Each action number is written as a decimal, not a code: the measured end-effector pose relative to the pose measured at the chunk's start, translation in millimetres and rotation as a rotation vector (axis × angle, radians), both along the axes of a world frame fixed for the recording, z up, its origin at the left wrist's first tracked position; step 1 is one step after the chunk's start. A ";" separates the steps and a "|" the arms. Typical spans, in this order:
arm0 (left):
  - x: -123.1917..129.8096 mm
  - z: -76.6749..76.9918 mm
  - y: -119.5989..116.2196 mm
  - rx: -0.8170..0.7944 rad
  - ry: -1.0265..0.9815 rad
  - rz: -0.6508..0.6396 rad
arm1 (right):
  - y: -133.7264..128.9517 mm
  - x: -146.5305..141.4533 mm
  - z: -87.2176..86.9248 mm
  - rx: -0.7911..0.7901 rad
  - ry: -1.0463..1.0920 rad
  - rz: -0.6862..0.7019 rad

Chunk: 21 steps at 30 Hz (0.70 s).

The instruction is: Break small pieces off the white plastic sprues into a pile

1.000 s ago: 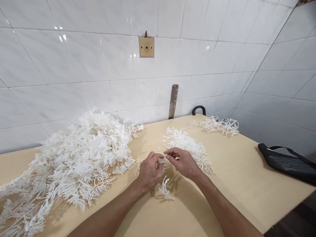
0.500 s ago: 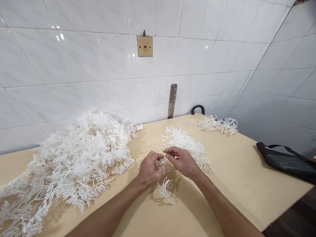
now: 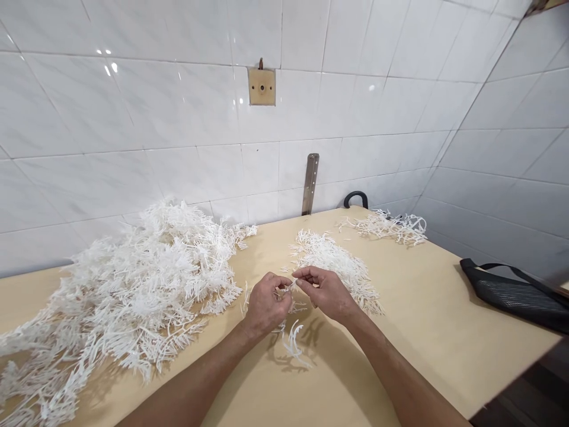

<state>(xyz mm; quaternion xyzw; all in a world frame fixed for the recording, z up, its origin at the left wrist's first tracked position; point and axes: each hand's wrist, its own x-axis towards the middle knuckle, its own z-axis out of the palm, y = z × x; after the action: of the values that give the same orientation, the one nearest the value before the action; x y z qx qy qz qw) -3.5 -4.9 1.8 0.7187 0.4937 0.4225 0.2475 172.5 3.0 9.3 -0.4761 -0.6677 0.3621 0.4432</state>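
A small white plastic sprig is pinched between the two hands above the middle of the worktop. The left hand is curled, its thumb and forefinger pressed together on one end of the sprig; the right hand is closed in the same way on the other end, so that the fingertips of both hands almost meet. More thin white strands hang or lie just below the hands, near the front edge of the worktop; whether they are joined to the pinched sprig cannot be told.

A large heap of white plastic sprigs is spread over the left part of the worktop, from the back edge by the wall down toward the front left corner. A smaller heap lies just behind the right hand, toward the back edge. A third, thin scatter of sprigs is seen at the far right corner, close to the tiled wall.

A black bag with a strap rests at the right edge of the worktop. A black curved handle shows at the back edge, beside a narrow metal strip fixed upright on the wall. Higher on the wall a small beige plate is mounted.
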 end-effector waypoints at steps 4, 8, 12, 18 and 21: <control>-0.6 0.5 -1.5 -0.032 -0.003 -0.070 | -1.5 -0.2 0.9 0.016 -0.035 0.011; 0.0 4.7 -4.2 -0.128 -0.056 -0.042 | -1.5 0.4 -1.7 0.099 -0.117 0.001; 2.2 8.2 -4.5 -0.195 -0.132 -0.017 | -0.5 -1.5 -7.2 0.147 -0.138 0.000; 3.5 2.9 -2.4 -0.207 -0.102 0.030 | -2.0 -3.9 -4.8 0.089 -0.143 0.033; 3.5 0.1 -2.8 -0.144 -0.022 0.065 | -3.1 -3.9 -0.1 0.097 -0.163 0.045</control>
<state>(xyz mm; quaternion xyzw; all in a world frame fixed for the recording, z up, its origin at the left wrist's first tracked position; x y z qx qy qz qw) 0.0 -7.7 1.9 0.6780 0.5430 0.4015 0.2903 168.6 -0.1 9.2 -0.4667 -0.7288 0.2993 0.4018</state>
